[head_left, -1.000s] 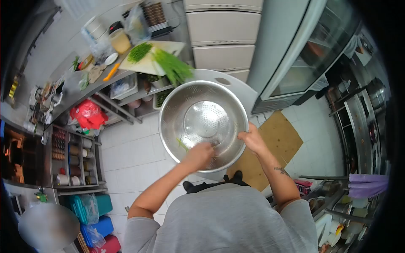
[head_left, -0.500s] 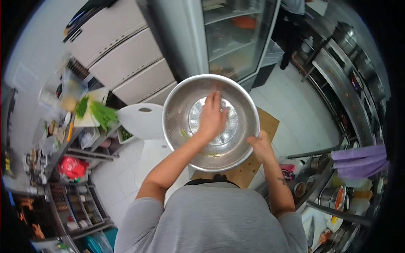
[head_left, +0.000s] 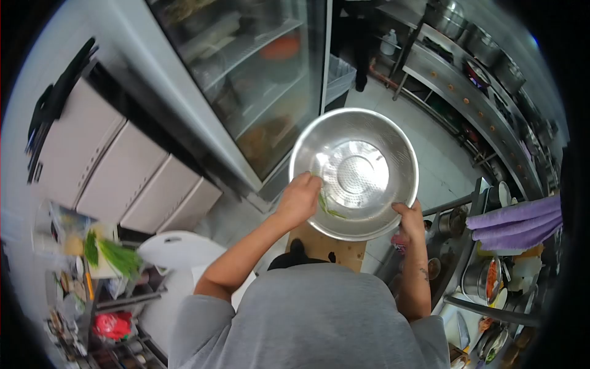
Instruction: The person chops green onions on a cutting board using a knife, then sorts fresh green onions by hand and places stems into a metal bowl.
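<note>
A large steel colander point(head_left: 393, 154) with a perforated bottom is held tilted in front of my body. My right hand point(head_left: 410, 220) grips its rim at the lower right, thumb over the edge. At the lower left, my left hand point(head_left: 298, 200) reaches over the rim with its fingers curled together against the inner wall. Thin green vegetable scraps point(head_left: 323, 204) show right at these fingertips, pinched as far as I can see. The fingers partly hide that contact.
A glass-door fridge point(head_left: 246, 80) stands ahead, with pale drawers point(head_left: 123, 166) to its left. Spring onions point(head_left: 117, 255) lie on a board at left. A stove counter point(head_left: 467, 101) runs along the right, and a purple towel point(head_left: 516, 224) hangs nearer. Another person's dark-clothed legs point(head_left: 353, 43) are beyond.
My view and body have turned to the right, and the colander now sits farther right in view. My left hand has moved from the colander's middle to its lower-left wall and closed.
</note>
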### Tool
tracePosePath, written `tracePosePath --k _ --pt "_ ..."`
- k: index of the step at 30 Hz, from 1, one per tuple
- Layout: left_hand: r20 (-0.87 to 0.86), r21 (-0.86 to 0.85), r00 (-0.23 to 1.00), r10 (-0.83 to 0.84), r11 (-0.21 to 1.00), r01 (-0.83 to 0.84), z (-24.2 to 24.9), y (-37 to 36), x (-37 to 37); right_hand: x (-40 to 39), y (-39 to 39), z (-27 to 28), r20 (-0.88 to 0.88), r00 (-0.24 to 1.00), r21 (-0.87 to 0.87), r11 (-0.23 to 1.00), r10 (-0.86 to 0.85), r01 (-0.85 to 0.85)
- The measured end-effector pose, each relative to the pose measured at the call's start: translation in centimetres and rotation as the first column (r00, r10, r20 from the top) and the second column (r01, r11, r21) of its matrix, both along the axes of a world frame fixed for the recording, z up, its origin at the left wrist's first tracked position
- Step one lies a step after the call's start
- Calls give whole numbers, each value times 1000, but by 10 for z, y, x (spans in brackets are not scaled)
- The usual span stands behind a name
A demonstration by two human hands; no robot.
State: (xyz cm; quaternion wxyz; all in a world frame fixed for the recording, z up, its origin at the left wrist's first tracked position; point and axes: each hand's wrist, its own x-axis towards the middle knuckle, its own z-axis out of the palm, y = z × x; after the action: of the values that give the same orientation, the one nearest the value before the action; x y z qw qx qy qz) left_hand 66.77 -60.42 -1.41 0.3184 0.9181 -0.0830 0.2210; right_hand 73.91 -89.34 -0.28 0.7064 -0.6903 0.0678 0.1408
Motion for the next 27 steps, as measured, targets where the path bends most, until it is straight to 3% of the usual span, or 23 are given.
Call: tracePosePath --k 4,6,9,10,13,14,16,19,21,22,25,27 --pt "-69 -59 996 50 997 -54 -25 30 28 50 -13 -5 -79 979 -41 982 -188 185" --pt "-342 90 936 84 994 -56 -52 31 24 88 -26 -30 -93 964 -45 968 -250 247" --pt "-633 151 770 -77 964 220 -129 35 15 148 -13 -27 -6 917 28 916 -400 400" --pt "-682 126 717 -144 943 309 -147 35 16 180 -13 -33 55 927 31 929 -371 370" --pt "-786 78 614 -79 971 224 -128 29 29 286 14 -21 181 933 -46 945 -311 323" --pt "-810 66 585 -47 983 172 -131 28 34 333 21 -33 405 875 -152 924 -265 350" --pt "-872 90 485 67 996 26 -122 24 60 448 57 -62 782 620 -268 859 -70 436" --pt "-844 140 490 218 972 -191 -104 8 86 541 153 -37 888 427 -420 685 173 595" --pt "-831 139 488 266 949 -282 -104 -8 98 551 215 -12 781 544 -574 695 306 433" --pt "-838 118 472 275 934 -337 -101 -16 104 569 239 -27 819 422 -560 702 389 440" --pt "-872 117 379 311 882 -456 -100 -39 105 623 286 -97 630 204 -747 513 750 422" --pt "-892 167 298 340 861 -481 -118 -53 87 668 310 -166 112 149 -913 43 983 406"
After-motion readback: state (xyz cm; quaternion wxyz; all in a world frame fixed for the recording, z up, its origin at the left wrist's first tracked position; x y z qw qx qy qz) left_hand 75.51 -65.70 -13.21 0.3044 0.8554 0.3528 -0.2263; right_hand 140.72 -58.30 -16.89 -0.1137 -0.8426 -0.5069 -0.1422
